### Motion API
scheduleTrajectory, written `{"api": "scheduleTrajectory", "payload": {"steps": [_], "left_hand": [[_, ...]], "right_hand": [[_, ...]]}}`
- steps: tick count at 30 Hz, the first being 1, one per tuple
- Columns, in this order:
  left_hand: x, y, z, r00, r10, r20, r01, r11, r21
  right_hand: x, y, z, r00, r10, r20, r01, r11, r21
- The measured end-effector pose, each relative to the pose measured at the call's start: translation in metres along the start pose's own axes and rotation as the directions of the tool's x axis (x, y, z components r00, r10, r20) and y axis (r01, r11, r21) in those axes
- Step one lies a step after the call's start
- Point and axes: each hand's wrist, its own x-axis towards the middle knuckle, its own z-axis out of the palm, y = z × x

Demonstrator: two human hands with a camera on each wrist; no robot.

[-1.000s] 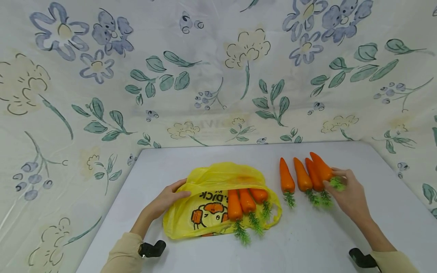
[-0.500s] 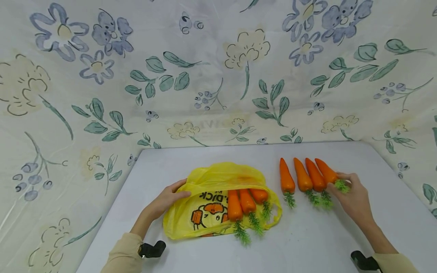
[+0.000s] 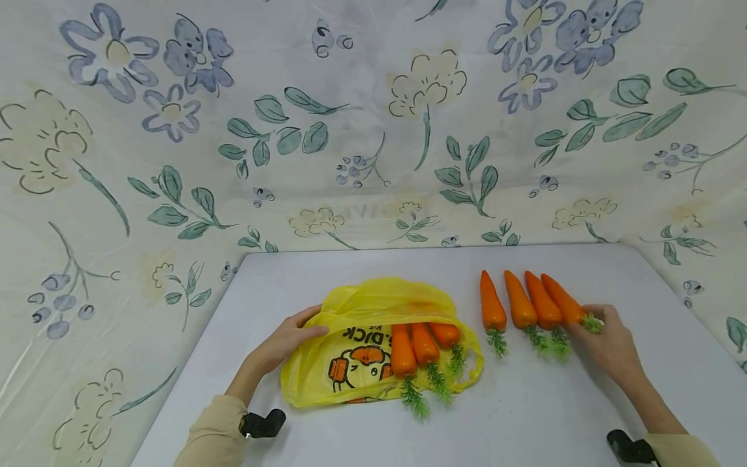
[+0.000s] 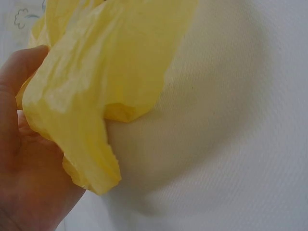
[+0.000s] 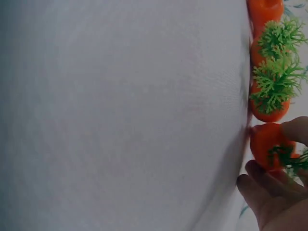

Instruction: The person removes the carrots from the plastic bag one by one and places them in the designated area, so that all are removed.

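Note:
A yellow plastic bag [image 3: 373, 301] with a cartoon duck print lies on the table, three toy carrots [image 3: 403, 353] at its mouth with green tops poking out. My left hand [image 3: 286, 344] grips the bag's left edge between thumb and fingers; in the left wrist view the crumpled yellow plastic [image 4: 77, 96] hangs from it. To the right, several orange carrots stand in a row, tips away from me. My right hand [image 3: 609, 340] holds the rightmost carrot [image 3: 563, 298] by its thick end near the leaves. In the right wrist view, thumb and fingers surround that carrot's end [image 5: 267, 144].
The white table [image 3: 496, 421] has its far edge against a floral-patterned sheet [image 3: 373, 130], which also rises at both sides. Three other carrots [image 3: 492, 301] lie just left of the held one. A black camera mount sits on each wrist.
My right hand has moved slightly right and down with its carrot, which now lies beside the row instead of overlapping its neighbour. The left hand keeps its place on the bag.

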Motion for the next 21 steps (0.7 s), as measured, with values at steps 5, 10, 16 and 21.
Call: {"api": "scheduleTrajectory", "payload": {"steps": [5, 10, 16, 21], "left_hand": [[-0.0013, 0.0003, -0.0002, 1.0, 0.008, 0.005, -0.008, 1.0, 0.001], [-0.0034, 0.001, -0.0015, 1.0, 0.007, 0.007, -0.007, 1.0, -0.001], [-0.0039, 0.0004, -0.0016, 1.0, 0.013, 0.011, -0.013, 1.0, -0.003], [-0.0036, 0.0017, -0.0015, 1.0, 0.018, 0.007, -0.018, 1.0, 0.015]], "right_hand": [[0.0018, 0.0051, -0.0013, 0.997, 0.015, 0.073, -0.013, 1.0, -0.024], [0.0048, 0.0033, -0.003, 0.991, -0.015, 0.136, 0.021, 0.999, -0.039], [0.0064, 0.002, -0.0039, 0.984, 0.011, 0.18, 0.002, 0.998, -0.069], [0.0045, 0.003, -0.0046, 0.981, 0.022, 0.195, -0.008, 0.997, -0.072]]}}
